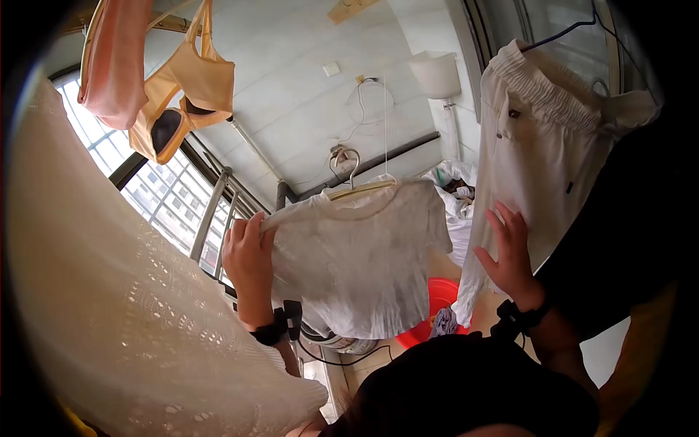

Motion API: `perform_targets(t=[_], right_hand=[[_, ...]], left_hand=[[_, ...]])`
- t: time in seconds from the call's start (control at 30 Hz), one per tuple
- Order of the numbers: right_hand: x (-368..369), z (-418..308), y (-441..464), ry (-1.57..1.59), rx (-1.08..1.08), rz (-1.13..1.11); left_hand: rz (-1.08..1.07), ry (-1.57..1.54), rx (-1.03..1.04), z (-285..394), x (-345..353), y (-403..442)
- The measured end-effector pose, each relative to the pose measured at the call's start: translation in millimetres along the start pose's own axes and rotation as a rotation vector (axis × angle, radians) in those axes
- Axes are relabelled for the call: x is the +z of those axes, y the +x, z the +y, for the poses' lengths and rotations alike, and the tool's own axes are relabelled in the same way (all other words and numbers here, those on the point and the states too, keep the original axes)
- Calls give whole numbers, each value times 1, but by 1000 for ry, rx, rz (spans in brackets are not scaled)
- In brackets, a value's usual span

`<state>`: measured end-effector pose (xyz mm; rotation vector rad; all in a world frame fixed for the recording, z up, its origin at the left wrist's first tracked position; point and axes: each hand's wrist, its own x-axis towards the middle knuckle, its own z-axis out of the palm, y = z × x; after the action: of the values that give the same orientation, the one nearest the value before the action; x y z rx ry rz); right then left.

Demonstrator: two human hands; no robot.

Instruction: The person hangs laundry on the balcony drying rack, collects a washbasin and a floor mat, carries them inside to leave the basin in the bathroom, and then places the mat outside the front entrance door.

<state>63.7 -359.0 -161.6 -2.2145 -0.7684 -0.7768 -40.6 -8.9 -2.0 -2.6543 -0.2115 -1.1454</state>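
A white short-sleeved T-shirt (349,255) hangs in front of me on a hanger (360,191) with a curved metal hook. My left hand (249,266) is closed on the shirt's sleeve at the left, its fingers curled over the cloth. On the right, my right hand (512,255) is raised with its fingers spread and holds nothing. It is nearest to a pair of white trousers (542,153) with a gathered waistband, hung from a dark hanger (564,35). Whether the fingertips touch the trousers, I cannot tell.
A red basin (440,291) with grey cloth stands on the floor below the shirt. White bags (459,218) lie behind it. An orange bra (186,87) and a pink garment (120,65) hang at upper left, and a cream knitted cloth (124,291) fills the left side.
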Motion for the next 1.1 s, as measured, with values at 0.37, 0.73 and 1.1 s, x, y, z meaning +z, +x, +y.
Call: perform_targets(t=[0.37,0.73,1.1], right_hand=[[-8,-8,-12,-4,-80,-138],[-38,-16,-30,185,-179,-294],[-60,9,-57,160,-44,-206]], left_hand=[[213,-177,-118,42,63,74],[317,-442,26,153,89,215],[385,-412,167,231,62,311]])
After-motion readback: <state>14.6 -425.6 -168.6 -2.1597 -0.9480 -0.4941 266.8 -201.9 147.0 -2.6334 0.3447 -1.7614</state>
